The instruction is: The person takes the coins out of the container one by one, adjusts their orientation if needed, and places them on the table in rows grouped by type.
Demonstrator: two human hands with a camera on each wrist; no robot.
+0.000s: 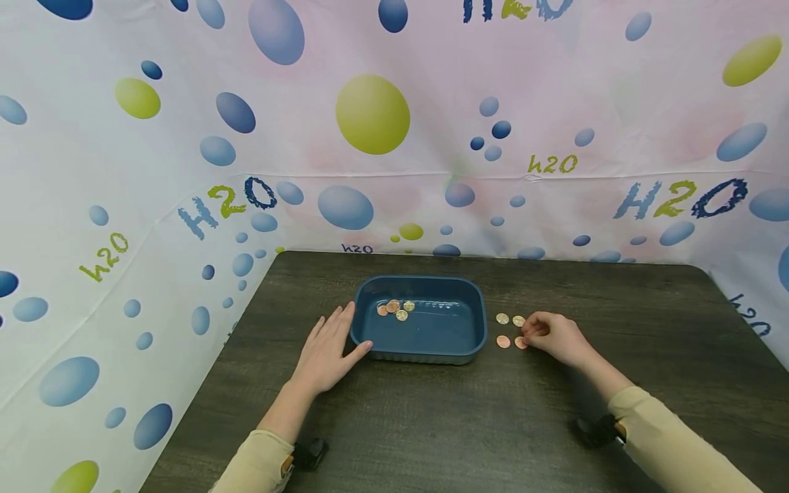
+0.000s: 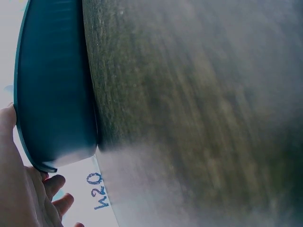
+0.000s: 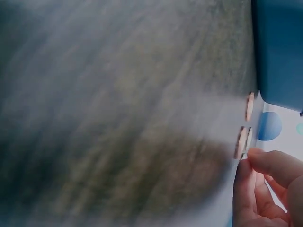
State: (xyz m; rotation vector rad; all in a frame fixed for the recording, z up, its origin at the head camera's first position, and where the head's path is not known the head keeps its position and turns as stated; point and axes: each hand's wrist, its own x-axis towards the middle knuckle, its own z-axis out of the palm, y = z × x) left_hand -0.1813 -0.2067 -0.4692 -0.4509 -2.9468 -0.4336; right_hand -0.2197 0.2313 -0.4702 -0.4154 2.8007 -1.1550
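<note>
A blue rectangular tray (image 1: 425, 354) stands on the dark table with several copper and gold coins inside, toward its left. My left hand (image 1: 327, 352) rests at the tray's left end, fingers stretched along the side and thumb at the front-left corner. In the left wrist view, the thumb touches the tray (image 2: 52, 85) at its rim. To the right of the tray, my right hand (image 1: 557, 339) pinches the edge of a copper coin (image 1: 520, 342) at the table surface. Beside it lie another copper coin (image 1: 503, 342) and two gold coins, one (image 1: 502, 318) behind the other copper coin.
The dark wooden table (image 1: 431, 424) reaches back to a white curtain (image 1: 431, 61) with blue and green dots and H2O lettering. The curtain also runs along the left side. Dark wrist cameras sit under both forearms.
</note>
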